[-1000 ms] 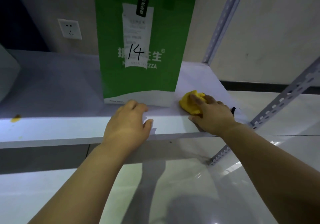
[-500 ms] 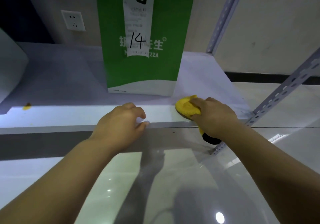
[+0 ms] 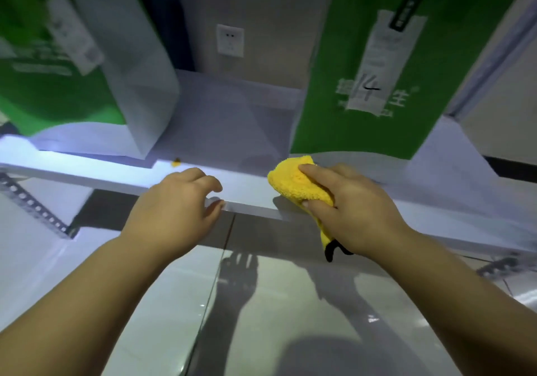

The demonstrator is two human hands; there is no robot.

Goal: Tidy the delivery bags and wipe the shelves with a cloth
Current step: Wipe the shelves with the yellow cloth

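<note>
My right hand [image 3: 353, 207] grips a bunched yellow cloth [image 3: 296, 182] and presses it on the front edge of the white shelf [image 3: 250, 192]. Just behind the cloth a green and white delivery bag marked 14 [image 3: 386, 73] stands upright on the shelf. A second green and white delivery bag [image 3: 72, 64] stands at the shelf's left. My left hand [image 3: 174, 210] rests with curled fingers on the shelf's front lip, left of the cloth, holding nothing. A small yellow speck [image 3: 176, 162] lies on the shelf between the two bags.
A wall socket [image 3: 229, 40] sits on the wall behind the shelf. Perforated metal uprights stand at the left [image 3: 32, 204] and the far right [image 3: 494, 62]. Glossy tiled floor [image 3: 261, 317] lies below the shelf.
The view has swung left, bringing the second bag into sight. My right hand has slid the cloth leftwards along the shelf's front edge. My left hand stays on the lip.
</note>
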